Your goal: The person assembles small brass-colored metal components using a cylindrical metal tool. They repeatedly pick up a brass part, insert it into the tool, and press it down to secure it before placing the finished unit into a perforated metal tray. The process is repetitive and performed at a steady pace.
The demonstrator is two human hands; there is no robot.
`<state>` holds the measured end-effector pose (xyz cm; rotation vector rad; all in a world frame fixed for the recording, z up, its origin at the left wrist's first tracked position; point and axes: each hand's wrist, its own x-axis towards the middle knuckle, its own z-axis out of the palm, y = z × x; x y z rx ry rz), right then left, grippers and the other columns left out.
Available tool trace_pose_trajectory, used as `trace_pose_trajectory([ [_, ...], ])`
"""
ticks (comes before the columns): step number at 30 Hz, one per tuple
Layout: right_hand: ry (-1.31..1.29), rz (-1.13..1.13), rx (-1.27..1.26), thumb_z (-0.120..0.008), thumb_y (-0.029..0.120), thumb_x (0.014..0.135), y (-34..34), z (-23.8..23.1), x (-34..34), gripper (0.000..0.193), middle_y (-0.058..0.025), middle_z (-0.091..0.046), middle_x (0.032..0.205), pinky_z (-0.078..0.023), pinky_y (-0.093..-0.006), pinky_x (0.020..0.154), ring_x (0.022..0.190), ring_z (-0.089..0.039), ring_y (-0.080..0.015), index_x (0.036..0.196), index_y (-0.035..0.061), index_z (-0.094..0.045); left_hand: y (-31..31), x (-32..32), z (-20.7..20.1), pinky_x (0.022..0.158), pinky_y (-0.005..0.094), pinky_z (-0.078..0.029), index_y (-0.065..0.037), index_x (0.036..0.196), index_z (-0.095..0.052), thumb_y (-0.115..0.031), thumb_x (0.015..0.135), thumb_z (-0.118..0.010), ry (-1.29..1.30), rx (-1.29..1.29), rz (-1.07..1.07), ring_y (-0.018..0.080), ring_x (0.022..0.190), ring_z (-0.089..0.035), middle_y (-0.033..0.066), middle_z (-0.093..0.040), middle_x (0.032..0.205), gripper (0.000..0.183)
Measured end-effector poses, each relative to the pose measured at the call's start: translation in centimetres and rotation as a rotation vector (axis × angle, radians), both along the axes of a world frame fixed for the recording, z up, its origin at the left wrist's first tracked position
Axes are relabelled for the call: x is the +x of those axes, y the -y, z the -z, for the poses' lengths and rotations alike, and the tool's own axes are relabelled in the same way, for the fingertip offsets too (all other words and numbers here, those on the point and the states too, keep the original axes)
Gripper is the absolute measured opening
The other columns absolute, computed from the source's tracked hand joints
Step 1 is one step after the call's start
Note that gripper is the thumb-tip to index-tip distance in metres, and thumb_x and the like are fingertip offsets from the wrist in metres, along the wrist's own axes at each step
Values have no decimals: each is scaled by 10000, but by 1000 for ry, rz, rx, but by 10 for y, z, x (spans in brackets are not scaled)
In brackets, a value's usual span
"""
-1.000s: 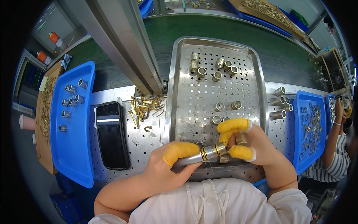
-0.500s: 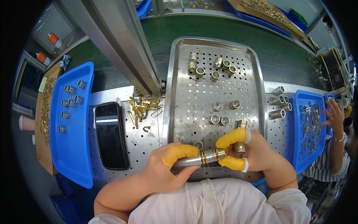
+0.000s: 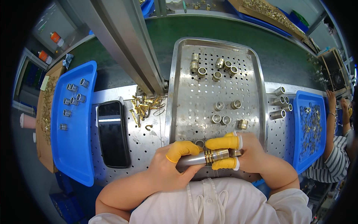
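Note:
My left hand (image 3: 167,164), with a yellow finger cover, is closed around a smooth silver metal rod (image 3: 192,160). Thin brass-coloured rings (image 3: 209,156) circle the rod near its right end. At that end sits a short metal sleeve (image 3: 222,154), which the yellow-covered fingers of my right hand (image 3: 250,151) grip from above and below. Another short metal cylinder (image 3: 236,152) rests against my right palm, partly hidden by the fingers. Just beyond the rod, an upright metal ring (image 3: 200,143) stands on the perforated steel tray (image 3: 173,93). More such sleeves (image 3: 216,118) stand or lie farther up the tray.
Left are a blue tray (image 3: 74,149) with several silver sleeves, a black phone (image 3: 112,138) and loose brass strips (image 3: 143,106). A metal post (image 3: 123,41) rises nearby. Right are silver tubes (image 3: 278,114), a blue tray (image 3: 298,149) of small rings and another person's arm (image 3: 330,127).
My right fingers have moved left over the rod's end, and the cylinder in my right hand has tipped from upright to lying inward. At right, the other person's hand has moved away from the blue tray.

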<state>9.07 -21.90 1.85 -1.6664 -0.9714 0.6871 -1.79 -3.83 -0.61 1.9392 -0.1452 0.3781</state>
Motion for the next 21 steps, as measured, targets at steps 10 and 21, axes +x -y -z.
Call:
trace_pose_trajectory([
  [10, -222, 100, -45, -757, 79, 662, 15, -12, 19, 411, -19, -636, 851, -455, -208, 648, 734, -546, -52, 1041, 25, -610, -2, 1, 4, 600, 267, -503, -17, 878, -520, -79, 654, -742, 7, -116, -38, 210, 679, -639, 113, -628, 810, 321],
  [21, 634, 154, -258, -631, 40, 717, 7, -1, 37, 303, -126, -522, 1017, -411, -346, 833, 915, -490, -306, 1015, 69, -580, -8, 2, -14, 699, 270, -499, -14, 912, -520, -61, 683, -721, -190, -99, -83, 161, 770, -625, 101, -623, 831, 308],
])
